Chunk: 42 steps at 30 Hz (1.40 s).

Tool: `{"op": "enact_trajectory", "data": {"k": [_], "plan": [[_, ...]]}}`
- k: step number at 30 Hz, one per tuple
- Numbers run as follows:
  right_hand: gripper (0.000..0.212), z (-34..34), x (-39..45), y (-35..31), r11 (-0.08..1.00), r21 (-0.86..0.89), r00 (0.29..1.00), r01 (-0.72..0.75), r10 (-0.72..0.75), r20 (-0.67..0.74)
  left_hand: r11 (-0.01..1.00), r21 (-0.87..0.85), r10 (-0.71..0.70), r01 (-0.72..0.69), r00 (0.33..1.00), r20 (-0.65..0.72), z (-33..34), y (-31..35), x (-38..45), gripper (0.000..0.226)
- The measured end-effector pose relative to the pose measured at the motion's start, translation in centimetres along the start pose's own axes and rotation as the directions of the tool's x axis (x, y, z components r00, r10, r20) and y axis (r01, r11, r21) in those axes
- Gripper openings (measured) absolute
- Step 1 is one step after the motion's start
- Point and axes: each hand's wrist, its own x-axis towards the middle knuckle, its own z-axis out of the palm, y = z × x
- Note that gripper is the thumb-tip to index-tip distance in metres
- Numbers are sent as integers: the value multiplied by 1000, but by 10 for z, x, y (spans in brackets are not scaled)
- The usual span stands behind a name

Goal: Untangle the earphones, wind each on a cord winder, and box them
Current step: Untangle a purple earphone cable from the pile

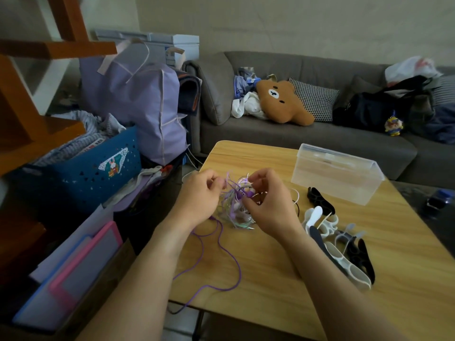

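Tabletop (270,279): earphones (236,205) mid-surface, between hands.

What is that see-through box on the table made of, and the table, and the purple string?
The see-through rectangular box looks like clear, slightly frosted hard plastic: the table shows through its walls. The light yellow-brown table seems wood or a wood-look laminate, smooth, with faint grain lines. The thin purple earphone cord appears rubbery plastic-coated wire, since it lies in soft loops.

both hands, left hand (200,198) and right hand (266,205), pinch tangled earphones (235,205) above the table (270,267).
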Motion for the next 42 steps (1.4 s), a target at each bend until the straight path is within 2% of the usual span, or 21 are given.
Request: {"op": "enact_trajectory", "data": {"k": [4,7,12,15,18,21,24,28,32,37,39,40,42], "plan": [[31,2,0,2,985,-154,996,84,-82,18,900,-375,-202,223,975,95,4,5,3,30],[25,1,-1,0,972,-219,996,88,-81,40,854,-446,-251,266,963,95,6,8,4,26],[41,2,-2,-9,978,-206,996,-41,57,71,834,-468,-255,292,956,142,1,17,-2,31],[39,4,1,-8,984,-58,981,-167,172,87,820,-489,-252,298,955,158,0,20,-3,33],[34,4,1,-5,962,125,970,-244,239,52,828,-479,-248,291,957,153,0,18,-2,26],[35,1,0,-6,954,174,967,-245,252,-22,834,-467,-252,294,956,153,2,16,-1,21],[33,-3,-1,-12,953,209,969,-219,237,-69,843,-449,-263,296,955,138,2,13,0,25],[20,-12,2,-17,961,192,977,-201,210,-29,865,-412,-270,288,957,103,2,11,2,29],[14,-24,6,-21,991,-87,994,-104,101,-35,926,-328,-164,184,982,90,0,9,1,27],[7,-33,8,-31,989,-139,998,46,-53,-46,952,-297,-50,75,995,90,-2,11,1,16],[7,-33,10,-30,993,-114,999,16,-21,-46,947,-319,-5,44,992,122,-4,12,-1,16],[8,-33,10,-29,996,-75,999,-42,41,-26,943,-333,22,20,992,121,-4,12,-2,16],[10,-28,10,-28,963,165,976,-215,204,77,943,-331,64,-35,995,77,-5,13,-3,12]]}}
